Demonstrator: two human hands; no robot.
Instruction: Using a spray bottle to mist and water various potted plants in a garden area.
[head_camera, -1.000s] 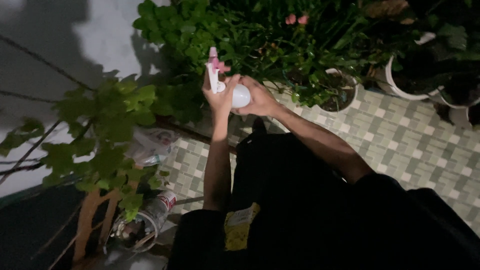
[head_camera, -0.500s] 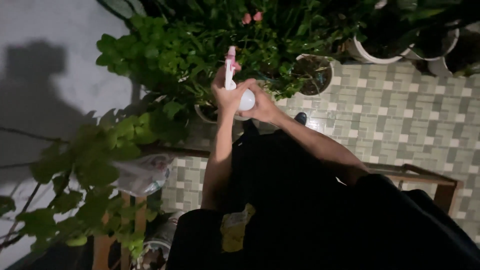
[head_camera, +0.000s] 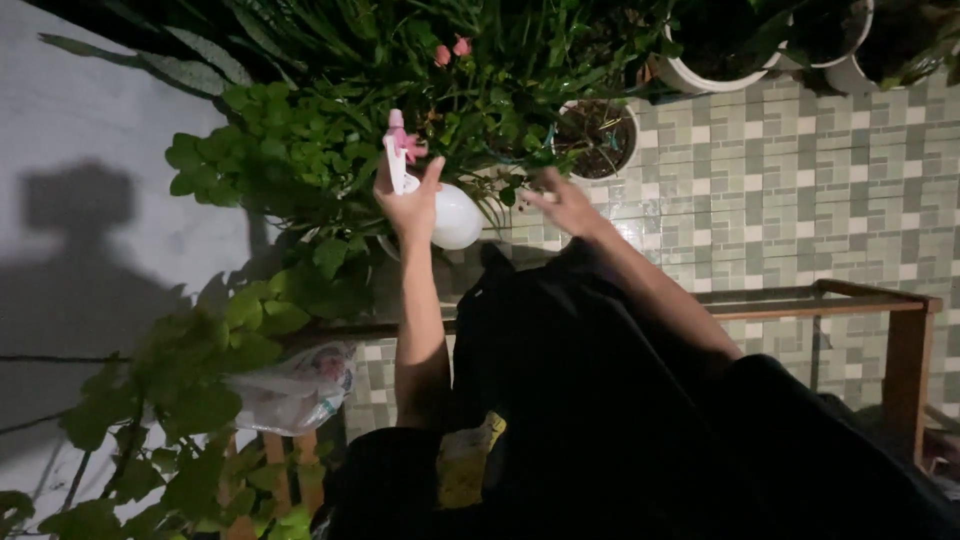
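White spray bottle (head_camera: 450, 215) with pink nozzle held up in left hand (head_camera: 408, 205), grip closed around its neck, near leafy plants (head_camera: 290, 170). Right hand (head_camera: 565, 203) open, just right of it.

A floor (head_camera: 790, 180) of small green, grey and white tiles fills the picture from 12 to 4 o'clock. On it, at 12 o'clock, stands a white round pot (head_camera: 598, 135) of dark soil; two more white pots (head_camera: 700, 75) sit at 1 o'clock against the top edge. A wooden bench frame (head_camera: 860, 300) stands on the tiles at 3 o'clock. A crumpled plastic bag (head_camera: 295, 385) lies at 8 o'clock, just beside leafy branches
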